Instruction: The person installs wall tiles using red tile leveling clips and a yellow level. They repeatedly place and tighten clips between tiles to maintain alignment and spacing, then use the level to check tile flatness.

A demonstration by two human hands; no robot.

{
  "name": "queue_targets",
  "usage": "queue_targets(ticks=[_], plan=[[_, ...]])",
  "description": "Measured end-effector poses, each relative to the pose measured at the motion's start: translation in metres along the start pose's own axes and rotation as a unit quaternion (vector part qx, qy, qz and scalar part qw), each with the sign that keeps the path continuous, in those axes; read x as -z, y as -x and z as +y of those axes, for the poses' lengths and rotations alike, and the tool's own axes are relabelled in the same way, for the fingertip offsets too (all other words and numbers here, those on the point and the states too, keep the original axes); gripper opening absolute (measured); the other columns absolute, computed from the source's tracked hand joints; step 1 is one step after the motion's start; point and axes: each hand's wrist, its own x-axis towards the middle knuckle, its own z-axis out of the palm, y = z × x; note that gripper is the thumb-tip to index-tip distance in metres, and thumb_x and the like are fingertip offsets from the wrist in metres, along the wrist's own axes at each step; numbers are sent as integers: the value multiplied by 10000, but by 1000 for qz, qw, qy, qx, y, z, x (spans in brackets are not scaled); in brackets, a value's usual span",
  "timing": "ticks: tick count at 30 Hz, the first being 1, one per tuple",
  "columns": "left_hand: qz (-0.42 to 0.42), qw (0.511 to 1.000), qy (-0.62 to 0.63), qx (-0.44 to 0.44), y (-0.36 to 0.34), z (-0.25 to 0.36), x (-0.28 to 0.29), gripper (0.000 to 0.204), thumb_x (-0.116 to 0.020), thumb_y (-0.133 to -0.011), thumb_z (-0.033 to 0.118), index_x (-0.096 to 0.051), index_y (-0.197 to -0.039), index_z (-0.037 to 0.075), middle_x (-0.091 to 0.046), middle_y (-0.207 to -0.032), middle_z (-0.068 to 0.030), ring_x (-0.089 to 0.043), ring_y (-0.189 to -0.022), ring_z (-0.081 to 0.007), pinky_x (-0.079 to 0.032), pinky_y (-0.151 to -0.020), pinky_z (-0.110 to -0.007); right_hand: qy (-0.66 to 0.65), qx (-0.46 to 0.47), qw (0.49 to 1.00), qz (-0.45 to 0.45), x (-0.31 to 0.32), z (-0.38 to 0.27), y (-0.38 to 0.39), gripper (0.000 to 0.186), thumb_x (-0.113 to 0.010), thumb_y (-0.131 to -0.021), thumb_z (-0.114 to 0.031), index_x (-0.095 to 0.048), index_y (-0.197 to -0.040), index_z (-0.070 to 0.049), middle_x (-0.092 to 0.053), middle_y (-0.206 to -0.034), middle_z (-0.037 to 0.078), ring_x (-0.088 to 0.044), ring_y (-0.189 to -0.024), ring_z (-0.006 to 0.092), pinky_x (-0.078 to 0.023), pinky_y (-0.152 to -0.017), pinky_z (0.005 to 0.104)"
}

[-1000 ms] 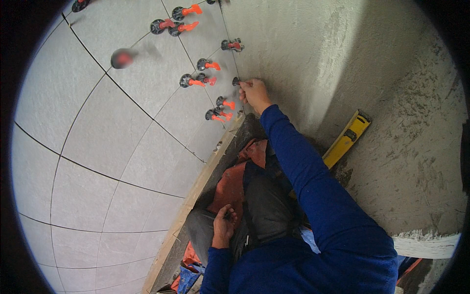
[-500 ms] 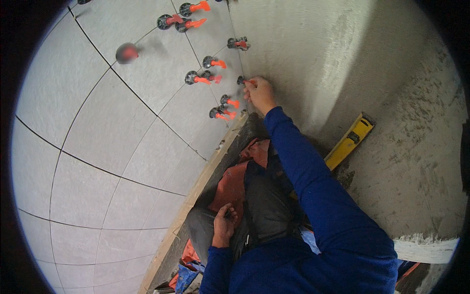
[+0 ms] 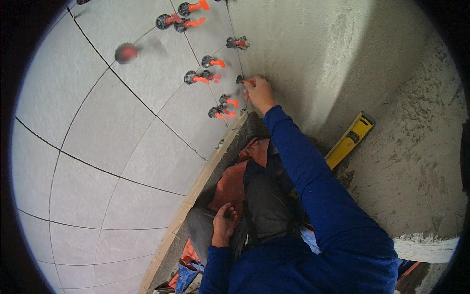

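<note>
My right hand [image 3: 260, 95] reaches to the tile edge beside the bare plaster wall. Its fingers are closed on the orange-red handle of a tile levelling clamp [image 3: 240, 80], whose round black base sits at the tile joint. Similar clamps [image 3: 214, 62] with black bases and orange handles stand nearby, some along the joints of the grey tiles [image 3: 142, 98]. Low in front of my body, my left hand [image 3: 224, 224] rests over my lap with its fingers curled. Something dark seems to lie between those fingers, too small to name.
A wooden strip [image 3: 183, 210] runs along the near edge of the tiles. To the right, a yellow spirit level [image 3: 350, 140] lies against the rough grey surface [image 3: 406, 161]. Reddish cloth [image 3: 230, 185] hangs by my knees, and a white-coated board [image 3: 426, 249] shows at lower right.
My right hand stays on the same clamp, its fingers and wrist shifted only slightly. The left hand keeps its place.
</note>
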Motion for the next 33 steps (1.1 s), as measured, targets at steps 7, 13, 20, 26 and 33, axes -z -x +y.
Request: queue_targets(ticks=[7, 13, 20, 26, 33], plan=[[10, 999, 36, 6, -3, -2, 0, 238, -633, -980, 200, -652, -1158, 44, -636, -946, -46, -625, -853, -190, -526, -760, -322, 217, 169, 961, 34, 6, -5, 3, 374, -563, -1021, -340, -701, -1006, 7, -713, -994, 260, -663, -945, 483, -515, -858, 542], [13, 1000, -5, 4, 1, 0, -3, 231, -637, -978, 204, -656, -1157, 59, -636, -941, -40, -623, -839, -192, -529, -755, -338, 250, 112, 961, 27, -1, 6, -10, 439, -481, -1041, -368, -709, -960, -3, -707, -881, 239, -680, -831, 443, -510, -794, 548], [-8, 1000, 3, -3, 0, 1, 0, 232, -632, -984, 203, -654, -1157, 49, -640, -942, -48, -622, -843, -194, -529, -769, -344, 180, 9, 984, -13, -7, 26, -32, 465, -481, -1033, -373, -728, -916, 3, -700, -903, 258, -669, -901, 422, -500, -848, 521], [-4, 1000, 26, -14, -2, -4, 4, 240, -617, -996, 205, -649, -1171, 43, -639, -947, -46, -620, -854, -187, -532, -765, -334, 119, -12, 993, -17, 2, 2, -12, 465, -493, -1025, -386, -729, -961, 10, -713, -970, 270, -666, -966, 478, -496, -886, 537], [3, 1000, 27, -7, -4, -6, 2, 223, -598, -1004, 186, -654, -1164, 41, -639, -942, -51, -623, -835, -189, -534, -755, -323, 62, -8, 998, -9, 4, 0, -6, 449, -543, -999, -388, -712, -940, 24, -701, -939, 276, -656, -926, 485, -497, -834, 538]])
